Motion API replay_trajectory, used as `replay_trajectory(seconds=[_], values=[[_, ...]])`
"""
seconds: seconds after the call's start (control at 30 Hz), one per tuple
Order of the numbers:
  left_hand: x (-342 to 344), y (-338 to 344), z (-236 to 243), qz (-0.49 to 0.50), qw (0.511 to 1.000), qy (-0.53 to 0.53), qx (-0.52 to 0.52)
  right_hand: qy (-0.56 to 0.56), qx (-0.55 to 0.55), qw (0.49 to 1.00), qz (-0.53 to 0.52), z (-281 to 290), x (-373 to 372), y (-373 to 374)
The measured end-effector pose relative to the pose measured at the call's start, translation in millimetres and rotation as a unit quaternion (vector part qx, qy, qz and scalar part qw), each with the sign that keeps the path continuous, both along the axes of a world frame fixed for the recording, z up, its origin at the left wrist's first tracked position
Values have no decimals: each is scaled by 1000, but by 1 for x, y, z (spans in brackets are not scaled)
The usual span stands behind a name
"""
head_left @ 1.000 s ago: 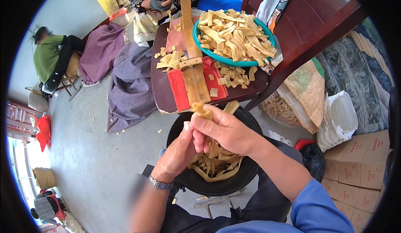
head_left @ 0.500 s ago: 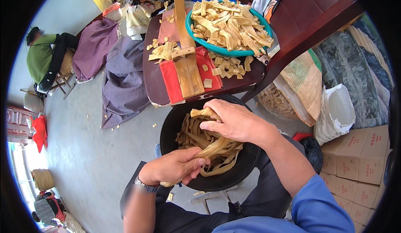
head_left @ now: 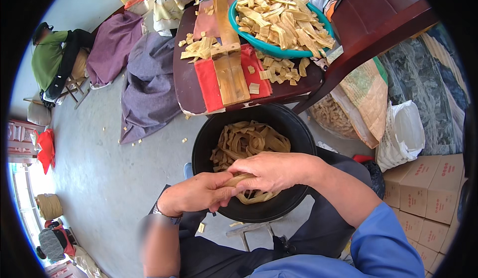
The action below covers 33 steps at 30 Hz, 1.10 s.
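Note:
My left hand (head_left: 203, 192) and my right hand (head_left: 274, 171) meet above the near part of a black tub (head_left: 203, 146), both closed on a long, tan, leathery strip (head_left: 239, 179). Only a short stretch of it shows between my fingers. More tan strips (head_left: 249, 141) lie coiled in the tub. Beyond the tub, a wooden board with a hinged upright lever (head_left: 232, 86) rests over red cloth (head_left: 205, 83) on a dark red chair seat (head_left: 186, 91). Short cut pieces (head_left: 201, 48) lie beside it. To its right, a teal basin (head_left: 294, 54) is heaped with longer cut pieces (head_left: 279, 21).
Grey cloth (head_left: 149, 78) covers something left of the chair. A person in green (head_left: 52, 61) sits at the far left; another person's arm shows at the top. On the right stand a sack of pieces (head_left: 338, 113), a white bag (head_left: 402, 133) and stacked cardboard boxes (head_left: 423, 188).
My right hand has come down toward my left hand, with the held strip now mostly covered. The coiled strips in the tub show more fully. The whole view has shifted slightly.

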State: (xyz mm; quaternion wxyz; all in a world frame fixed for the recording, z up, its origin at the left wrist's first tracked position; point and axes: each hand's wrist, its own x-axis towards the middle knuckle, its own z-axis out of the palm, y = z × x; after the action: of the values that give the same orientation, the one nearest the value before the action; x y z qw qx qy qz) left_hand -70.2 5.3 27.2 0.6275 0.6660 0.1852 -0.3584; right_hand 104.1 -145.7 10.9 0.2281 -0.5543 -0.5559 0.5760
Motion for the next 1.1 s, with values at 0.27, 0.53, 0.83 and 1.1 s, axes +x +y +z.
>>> replay_trajectory(seconds=[0.27,0.53,0.83,1.1], values=[[-7,0,-13,-6,995,-73,72,-22,-47,999,-8,-14,-10,-4],[-25,11,-19,19,995,-82,50,-83,-37,996,-7,-11,1,-10],[-21,-5,-32,33,989,-135,45,-56,-31,998,10,-9,-10,-5],[-24,1,-22,30,992,-75,93,-134,-7,991,5,-8,-4,-24]])
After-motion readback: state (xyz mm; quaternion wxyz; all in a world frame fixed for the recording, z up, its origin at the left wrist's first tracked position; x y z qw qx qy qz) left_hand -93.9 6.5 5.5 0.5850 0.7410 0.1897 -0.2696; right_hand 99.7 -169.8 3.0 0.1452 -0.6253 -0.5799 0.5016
